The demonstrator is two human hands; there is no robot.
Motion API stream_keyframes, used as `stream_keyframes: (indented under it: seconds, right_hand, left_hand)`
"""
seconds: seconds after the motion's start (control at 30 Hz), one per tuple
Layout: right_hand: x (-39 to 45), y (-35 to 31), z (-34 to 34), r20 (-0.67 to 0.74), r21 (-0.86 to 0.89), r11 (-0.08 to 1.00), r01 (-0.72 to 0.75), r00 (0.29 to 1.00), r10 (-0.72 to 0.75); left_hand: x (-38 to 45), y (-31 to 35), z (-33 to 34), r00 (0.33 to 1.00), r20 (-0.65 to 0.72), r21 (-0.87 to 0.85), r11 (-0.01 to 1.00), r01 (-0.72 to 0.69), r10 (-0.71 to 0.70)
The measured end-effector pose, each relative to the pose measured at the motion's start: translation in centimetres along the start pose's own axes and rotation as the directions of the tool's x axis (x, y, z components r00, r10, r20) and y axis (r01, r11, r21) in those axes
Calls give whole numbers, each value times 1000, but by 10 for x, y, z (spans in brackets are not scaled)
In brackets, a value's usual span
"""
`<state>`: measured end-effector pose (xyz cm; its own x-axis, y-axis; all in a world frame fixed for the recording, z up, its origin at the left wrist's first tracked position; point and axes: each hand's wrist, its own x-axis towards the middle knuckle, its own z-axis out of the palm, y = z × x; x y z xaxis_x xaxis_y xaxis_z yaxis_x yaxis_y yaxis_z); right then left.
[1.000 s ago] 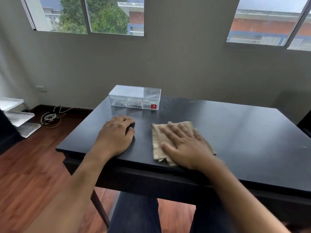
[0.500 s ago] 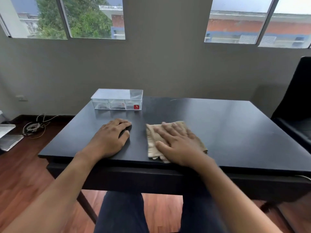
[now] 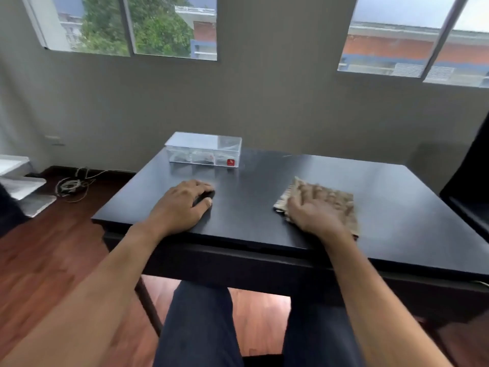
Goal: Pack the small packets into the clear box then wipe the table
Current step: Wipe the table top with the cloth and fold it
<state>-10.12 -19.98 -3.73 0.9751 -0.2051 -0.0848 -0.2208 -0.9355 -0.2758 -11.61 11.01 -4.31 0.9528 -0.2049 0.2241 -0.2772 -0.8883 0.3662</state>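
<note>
The clear box (image 3: 203,149) stands closed at the far left of the black table (image 3: 264,223), with small packets dimly visible inside and a red label on its front. My left hand (image 3: 182,205) rests palm down on the table in front of the box, fingers slightly curled, holding nothing. My right hand (image 3: 315,210) lies flat, fingers spread, pressing a beige cloth (image 3: 338,205) onto the table right of centre. The hand and cloth are motion-blurred.
A dark chair (image 3: 471,186) stands at the table's right side. White trays (image 3: 21,186) and a coil of cable (image 3: 71,185) lie on the wooden floor at left. The wall runs just behind the table. My legs are under the near edge.
My right hand has slid the cloth to the right across the table, away from my left hand. The left hand has stayed put. The view has shifted.
</note>
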Motion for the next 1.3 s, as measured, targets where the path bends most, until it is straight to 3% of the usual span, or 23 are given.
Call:
stream_keyframes:
  seconds: [0.17, 0.27, 0.37, 0.43, 0.53, 0.6, 0.67, 0.73, 0.83, 0.93, 1.03, 1.13, 1.2, 1.3]
  right_hand:
    - [-32, -166, 48, 112, 6, 922, 388, 916, -386]
    - [-57, -219, 61, 154, 29, 846, 533, 834, -530]
    - [-61, -207, 61, 154, 24, 780, 625, 769, -620]
    - [-52, -173, 56, 133, 8, 793, 609, 786, -604]
    - [-22, -135, 44, 70, 10, 937, 349, 935, -349]
    - [-10, -150, 44, 33, -18, 972, 235, 972, -235]
    - [-19, -178, 49, 37, -14, 953, 302, 953, -301]
    - [-34, -186, 53, 67, 35, 887, 460, 885, -461]
    - [-52, -137, 41, 93, 45, 826, 561, 821, -563]
    - [-60, -48, 22, 56, -66, 875, 480, 877, -477]
    - [-32, 39, -9, 71, -186, 943, 277, 961, -269]
    - [11, 79, -36, 85, -221, 969, 111, 992, -94]
    - [30, 73, -37, 109, -259, 954, 149, 986, -125]
    - [38, 40, -24, 157, -229, 913, 338, 938, -308]
  left_hand:
    - [-27, -80, -43, 951, -32, 103, 946, 308, -306]
    - [-34, -92, -49, 942, -24, 96, 937, 336, -336]
    - [-30, -85, -43, 950, -34, 147, 939, 312, -310]
    - [-27, -83, -40, 954, -26, 145, 943, 298, -298]
    - [-29, -82, -38, 967, 3, 136, 958, 251, -254]
    - [-28, -77, -35, 974, 25, 130, 967, 220, -225]
    - [-24, -70, -32, 978, 44, 124, 972, 197, -204]
    - [-19, -64, -28, 980, 39, 87, 978, 192, -196]
    - [-13, -56, -20, 984, 0, 38, 983, 178, -178]
    - [-7, -42, -13, 991, 23, 6, 991, 132, -132]
    - [4, -14, -2, 995, 98, 3, 1000, 27, -27]
    - [18, 13, 11, 988, 130, -3, 997, -80, 80]
    - [27, 21, 17, 985, 131, -11, 993, -114, 114]
    - [34, 20, 20, 991, 84, -66, 993, -96, 101]
